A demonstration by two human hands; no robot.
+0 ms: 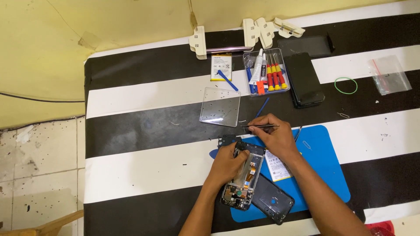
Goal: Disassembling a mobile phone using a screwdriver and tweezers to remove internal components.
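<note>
My left hand (229,162) lies on the opened phone (244,175), fingers curled against its top edge. The phone sits on the blue mat (323,166), partly over a dark back cover (272,201). My right hand (273,136) has its fingers pinched shut on tweezers (259,126), tips pointing left, just above the phone.

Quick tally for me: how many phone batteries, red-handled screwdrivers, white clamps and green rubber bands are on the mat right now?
Phone batteries: 2
Red-handled screwdrivers: 3
White clamps: 4
Green rubber bands: 1
Total: 10
</note>
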